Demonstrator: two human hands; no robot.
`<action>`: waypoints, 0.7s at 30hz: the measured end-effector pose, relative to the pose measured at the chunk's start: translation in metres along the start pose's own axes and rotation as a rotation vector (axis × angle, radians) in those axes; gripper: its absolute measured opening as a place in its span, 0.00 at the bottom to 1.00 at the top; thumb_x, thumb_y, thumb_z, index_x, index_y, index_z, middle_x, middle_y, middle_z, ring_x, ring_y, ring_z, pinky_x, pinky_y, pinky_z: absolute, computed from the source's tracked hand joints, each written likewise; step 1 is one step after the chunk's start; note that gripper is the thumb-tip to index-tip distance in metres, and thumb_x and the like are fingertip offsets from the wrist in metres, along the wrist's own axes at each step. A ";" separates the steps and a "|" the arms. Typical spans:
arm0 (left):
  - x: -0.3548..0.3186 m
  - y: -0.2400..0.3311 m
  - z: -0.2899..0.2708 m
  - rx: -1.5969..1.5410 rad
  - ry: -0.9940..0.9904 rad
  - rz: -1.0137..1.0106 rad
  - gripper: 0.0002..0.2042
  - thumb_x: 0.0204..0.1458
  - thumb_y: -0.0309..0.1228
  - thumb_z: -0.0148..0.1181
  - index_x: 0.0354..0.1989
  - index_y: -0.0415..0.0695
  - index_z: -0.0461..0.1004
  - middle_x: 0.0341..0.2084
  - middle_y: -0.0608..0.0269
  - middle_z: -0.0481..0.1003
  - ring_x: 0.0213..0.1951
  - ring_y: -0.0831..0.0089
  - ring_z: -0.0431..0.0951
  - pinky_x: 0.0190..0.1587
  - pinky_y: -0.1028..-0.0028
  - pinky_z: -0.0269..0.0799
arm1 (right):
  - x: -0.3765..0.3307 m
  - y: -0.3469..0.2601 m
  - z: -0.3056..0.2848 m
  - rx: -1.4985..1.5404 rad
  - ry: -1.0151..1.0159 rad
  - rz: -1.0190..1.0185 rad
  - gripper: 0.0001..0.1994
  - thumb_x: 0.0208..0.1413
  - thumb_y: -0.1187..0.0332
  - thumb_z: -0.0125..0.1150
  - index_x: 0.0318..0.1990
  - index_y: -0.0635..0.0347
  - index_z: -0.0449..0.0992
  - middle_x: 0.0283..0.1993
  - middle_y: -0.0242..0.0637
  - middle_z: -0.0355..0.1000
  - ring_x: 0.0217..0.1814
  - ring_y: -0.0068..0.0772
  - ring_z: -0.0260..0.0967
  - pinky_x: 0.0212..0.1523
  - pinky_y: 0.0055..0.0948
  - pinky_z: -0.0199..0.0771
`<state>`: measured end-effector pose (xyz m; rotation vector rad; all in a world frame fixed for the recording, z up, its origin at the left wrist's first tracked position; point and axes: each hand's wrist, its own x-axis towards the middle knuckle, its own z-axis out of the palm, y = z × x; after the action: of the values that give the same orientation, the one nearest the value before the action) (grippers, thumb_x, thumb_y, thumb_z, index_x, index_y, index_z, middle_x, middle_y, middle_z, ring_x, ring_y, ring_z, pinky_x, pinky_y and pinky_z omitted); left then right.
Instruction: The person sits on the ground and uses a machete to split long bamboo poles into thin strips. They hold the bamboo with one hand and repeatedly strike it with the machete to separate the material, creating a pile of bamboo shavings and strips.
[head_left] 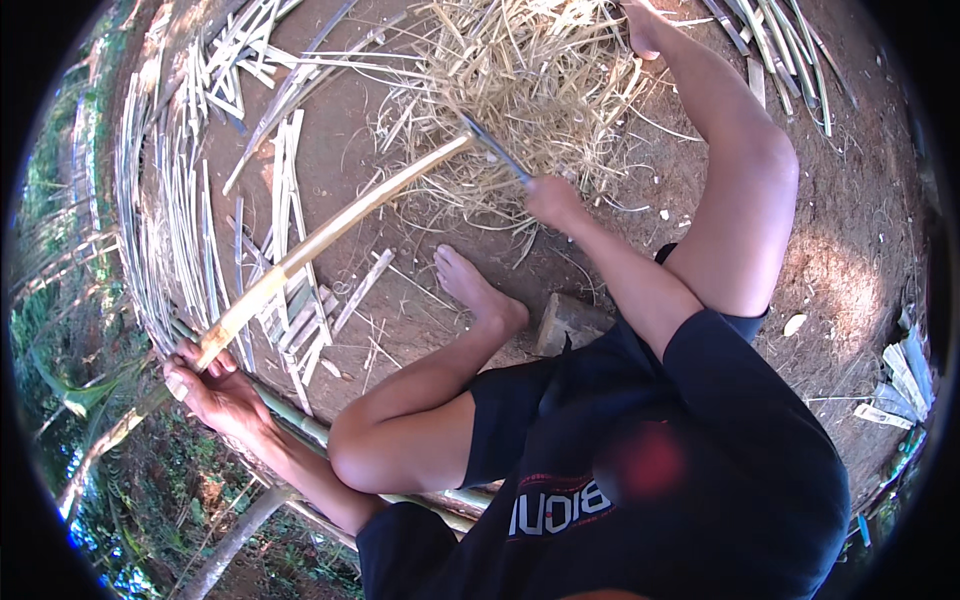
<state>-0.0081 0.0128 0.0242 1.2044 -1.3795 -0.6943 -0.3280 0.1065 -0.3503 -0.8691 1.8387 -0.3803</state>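
Note:
A long pale bamboo strip (320, 238) slants from the lower left up to the middle of the view. My left hand (215, 390) grips its near end, thumb and fingers closed round it. In my right hand (556, 203) is a knife (497, 147), its handle hidden in my fist. The dark blade reaches up and left, and its front part meets the far end of the strip. Beyond the blade lies a heap of thin bamboo shavings (530, 70).
Split bamboo strips (180, 210) lie in rows at the left, with short pieces (305, 320) nearer me. More strips (785, 50) are at the far right. A wooden block (572, 323) sits between my legs. Bamboo poles (300, 425) run beside my left knee.

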 end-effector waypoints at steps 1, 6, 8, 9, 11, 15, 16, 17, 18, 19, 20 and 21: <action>-0.001 0.000 0.002 0.093 0.010 0.040 0.14 0.56 0.36 0.58 0.40 0.35 0.70 0.35 0.47 0.73 0.35 0.55 0.74 0.40 0.61 0.71 | -0.014 -0.013 0.016 0.066 0.005 -0.049 0.12 0.52 0.65 0.54 0.37 0.62 0.78 0.36 0.55 0.76 0.39 0.54 0.76 0.42 0.48 0.75; 0.004 0.003 0.005 1.149 0.048 0.416 0.20 0.54 0.41 0.60 0.42 0.33 0.70 0.33 0.44 0.73 0.31 0.49 0.75 0.34 0.58 0.73 | -0.031 0.002 0.043 0.051 0.152 -0.172 0.15 0.52 0.67 0.54 0.45 0.64 0.73 0.30 0.55 0.75 0.35 0.54 0.75 0.39 0.49 0.74; 0.003 0.018 0.025 1.261 -0.006 0.384 0.25 0.53 0.46 0.60 0.44 0.33 0.70 0.35 0.41 0.72 0.36 0.47 0.74 0.37 0.54 0.72 | 0.006 0.032 0.023 0.018 0.061 -0.004 0.10 0.51 0.66 0.55 0.35 0.64 0.76 0.33 0.53 0.76 0.38 0.53 0.76 0.41 0.48 0.74; 0.002 0.018 0.025 1.104 -0.011 0.354 0.24 0.54 0.46 0.60 0.44 0.34 0.69 0.35 0.42 0.72 0.37 0.49 0.73 0.37 0.55 0.72 | 0.006 0.034 0.018 0.013 0.066 0.064 0.11 0.51 0.66 0.54 0.34 0.65 0.77 0.33 0.53 0.76 0.38 0.52 0.76 0.41 0.48 0.74; -0.008 0.018 0.019 0.503 -0.018 0.196 0.22 0.55 0.46 0.59 0.44 0.36 0.68 0.35 0.45 0.71 0.37 0.53 0.72 0.38 0.57 0.71 | -0.019 -0.018 0.014 0.173 -0.077 -0.032 0.11 0.52 0.65 0.54 0.34 0.65 0.76 0.32 0.54 0.75 0.37 0.51 0.76 0.41 0.48 0.74; -0.014 0.024 0.026 0.179 -0.089 0.112 0.19 0.56 0.45 0.58 0.43 0.40 0.65 0.36 0.51 0.69 0.38 0.61 0.70 0.39 0.62 0.70 | -0.117 -0.110 -0.009 0.139 -0.175 -0.475 0.11 0.53 0.64 0.56 0.41 0.59 0.70 0.28 0.49 0.75 0.30 0.51 0.75 0.33 0.48 0.75; -0.016 0.025 0.025 0.270 -0.093 0.150 0.19 0.57 0.45 0.57 0.43 0.42 0.64 0.36 0.53 0.69 0.38 0.63 0.70 0.40 0.63 0.70 | -0.136 -0.123 -0.012 0.119 -0.164 -0.672 0.09 0.54 0.67 0.55 0.41 0.59 0.71 0.27 0.48 0.75 0.30 0.49 0.76 0.30 0.46 0.76; -0.016 0.025 0.026 0.395 -0.094 0.211 0.18 0.57 0.44 0.57 0.43 0.43 0.64 0.36 0.54 0.68 0.38 0.64 0.69 0.40 0.65 0.70 | -0.143 -0.131 -0.001 0.210 -0.074 -0.820 0.07 0.48 0.70 0.59 0.35 0.58 0.71 0.20 0.46 0.72 0.23 0.51 0.74 0.27 0.44 0.75; -0.018 0.026 0.022 0.601 -0.096 0.283 0.17 0.57 0.44 0.57 0.43 0.44 0.63 0.36 0.56 0.68 0.38 0.66 0.69 0.40 0.66 0.69 | -0.148 -0.135 0.001 0.192 -0.047 -0.833 0.06 0.48 0.70 0.59 0.34 0.59 0.72 0.20 0.47 0.73 0.23 0.50 0.74 0.28 0.43 0.75; -0.021 0.028 0.024 0.525 -0.131 0.256 0.17 0.58 0.44 0.56 0.43 0.45 0.62 0.36 0.57 0.67 0.38 0.68 0.68 0.41 0.67 0.69 | -0.152 -0.136 0.000 0.172 -0.020 -0.841 0.06 0.49 0.70 0.58 0.34 0.60 0.72 0.21 0.47 0.73 0.24 0.49 0.74 0.28 0.42 0.75; -0.024 0.032 0.027 0.358 -0.192 0.204 0.16 0.58 0.44 0.56 0.43 0.46 0.61 0.36 0.59 0.67 0.38 0.70 0.68 0.41 0.68 0.69 | -0.139 -0.124 0.008 0.231 -0.004 -0.660 0.05 0.50 0.70 0.57 0.34 0.61 0.73 0.22 0.48 0.74 0.24 0.48 0.75 0.29 0.41 0.75; -0.028 0.041 0.037 -0.057 -0.259 0.053 0.15 0.59 0.44 0.55 0.42 0.48 0.61 0.36 0.60 0.67 0.38 0.73 0.67 0.41 0.70 0.68 | -0.114 -0.107 0.015 0.286 0.014 -0.491 0.06 0.52 0.70 0.56 0.34 0.62 0.74 0.23 0.48 0.74 0.24 0.46 0.75 0.29 0.40 0.75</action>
<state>-0.0582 0.0431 0.0441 1.0552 -1.5883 -0.8696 -0.2482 0.1157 -0.2151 -1.1097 1.5183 -0.9329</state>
